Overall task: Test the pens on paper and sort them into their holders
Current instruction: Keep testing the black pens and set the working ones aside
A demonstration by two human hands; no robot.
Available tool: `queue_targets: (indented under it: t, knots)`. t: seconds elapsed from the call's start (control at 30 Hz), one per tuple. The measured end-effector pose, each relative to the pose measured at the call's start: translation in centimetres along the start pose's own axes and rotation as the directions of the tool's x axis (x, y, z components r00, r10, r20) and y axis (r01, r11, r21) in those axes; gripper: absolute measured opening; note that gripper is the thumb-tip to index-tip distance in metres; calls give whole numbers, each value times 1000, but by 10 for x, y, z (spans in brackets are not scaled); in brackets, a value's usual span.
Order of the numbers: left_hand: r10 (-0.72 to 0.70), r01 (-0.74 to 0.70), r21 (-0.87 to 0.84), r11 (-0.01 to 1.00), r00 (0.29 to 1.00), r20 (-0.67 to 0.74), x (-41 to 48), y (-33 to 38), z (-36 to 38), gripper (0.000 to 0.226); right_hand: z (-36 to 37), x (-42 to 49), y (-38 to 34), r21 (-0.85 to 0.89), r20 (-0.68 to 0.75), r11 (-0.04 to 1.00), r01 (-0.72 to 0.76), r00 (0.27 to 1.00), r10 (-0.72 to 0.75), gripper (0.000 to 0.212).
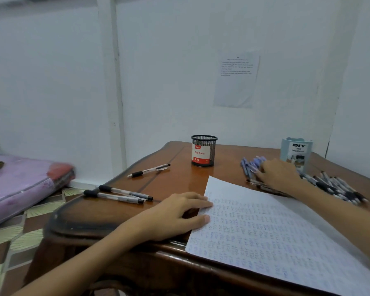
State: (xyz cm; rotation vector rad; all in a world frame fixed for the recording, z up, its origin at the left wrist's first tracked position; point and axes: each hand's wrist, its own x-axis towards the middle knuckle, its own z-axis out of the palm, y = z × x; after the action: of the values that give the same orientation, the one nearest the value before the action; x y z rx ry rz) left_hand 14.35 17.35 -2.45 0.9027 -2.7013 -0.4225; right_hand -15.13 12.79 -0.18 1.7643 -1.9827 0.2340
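Note:
A sheet of paper [265, 229] covered in scribbles lies on the wooden table [175, 178]. My left hand [173, 216] rests flat on the paper's left edge, fingers apart, holding nothing. My right hand [280, 174] lies palm down on a pile of pens [333, 189] at the far right; blue pens [252, 164] stick out past its fingers, and I cannot tell whether it grips one. A black mesh holder [203, 151] labelled "Ball Pens" stands at the back. A pale blue holder [296, 152] stands behind my right hand.
One black pen [149, 170] lies alone left of the mesh holder. Two black pens [118, 194] lie side by side near the table's left edge. A purple mattress [19, 184] sits on the floor to the left. A printed sheet [236, 80] hangs on the wall.

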Motion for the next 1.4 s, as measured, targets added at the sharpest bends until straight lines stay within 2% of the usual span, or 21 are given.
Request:
queue_targets:
  t: [0.03, 0.1, 0.17, 0.23, 0.3, 0.37, 0.43, 0.5, 0.6, 0.7, 0.77, 0.87, 0.97, 1.0, 1.07, 1.1, 1.13, 1.23, 1.3, 1.4]
  knots:
    - [5, -5, 1, 1000, 1000, -4, 0, -1, 0, 47, -2, -1, 3, -63, 22, 998, 7, 1000, -5, 28]
    - [20, -20, 1, 1000, 999, -28, 0, -1, 0, 46, -8, 2, 1, -77, 28, 997, 8, 1000, -6, 27]
    - [40, -42, -13, 999, 994, -105, 0, -1, 0, 41, -15, 10, -19, 24, -15, 999, 28, 1000, -27, 25]
    - [41, -59, -61, 996, 964, -262, -2, -4, -4, 33, -26, 14, -55, 199, -78, 975, 100, 993, -86, 22]
    - [16, -63, -98, 993, 905, -424, -9, -11, -13, 23, -38, 11, -98, 380, -116, 894, 238, 971, -209, 21]
    - [-14, -38, -87, 995, 851, -525, -23, -23, -26, 18, -48, 0, -137, 545, -103, 766, 340, 934, -342, 23]
    - [-69, 33, -73, 997, 818, -571, -42, -38, -41, 19, -50, -9, -166, 667, -74, 637, 387, 885, -460, 29]
    - [-112, 109, -42, 993, 794, -597, -61, -54, -53, 39, -47, -17, -184, 723, -71, 554, 413, 842, -535, 32]
    - [-188, 248, 32, 968, 807, -560, -85, -75, -59, 51, -41, -26, -196, 724, -68, 537, 433, 819, -570, 30]
    - [-230, 307, 73, 949, 833, -504, -98, -89, -56, 57, -39, -29, -202, 743, -84, 535, 402, 849, -521, 23]
    - [-240, 314, 88, 945, 855, -460, -100, -93, -52, 62, -40, -28, -203, 796, -58, 497, 346, 860, -507, 18]
    - [-258, 327, 90, 941, 862, -437, -99, -90, -49, 55, -42, -26, -198, 890, -24, 405, 208, 910, -413, 12]
    - [-236, 314, 99, 944, 857, -458, -94, -84, -51, 61, -49, -20, -185, 986, 64, 164, -34, 981, -181, 6]
    - [-225, 302, 96, 948, 855, -467, -91, -81, -52, 63, -52, -14, -178, 993, 97, 72, -91, 991, -94, 9]
    - [-187, 258, 89, 962, 860, -475, -82, -72, -54, 62, -57, -1, -158, 985, 150, -99, -144, 987, 53, 16]
    - [-157, 224, 89, 970, 868, -471, -77, -65, -53, 60, -58, 4, -146, 979, 163, -144, -147, 981, 108, 16]
    - [-124, 186, 91, 978, 878, -462, -70, -58, -52, 58, -60, 7, -134, 978, 165, -157, -140, 974, 154, 16]
    - [-16, 65, 113, 992, 921, -389, -47, -31, -42, 46, -58, 6, -101, 987, 147, -99, -127, 959, 241, 16]
    - [24, 14, 123, 992, 954, -299, -28, -14, -32, 37, -52, 4, -85, 984, 179, -51, -172, 948, 262, 18]
    - [67, -44, 160, 986, 988, -139, -1, 3, -15, 38, -40, 0, -76, 965, 259, -34, -259, 935, 242, 29]
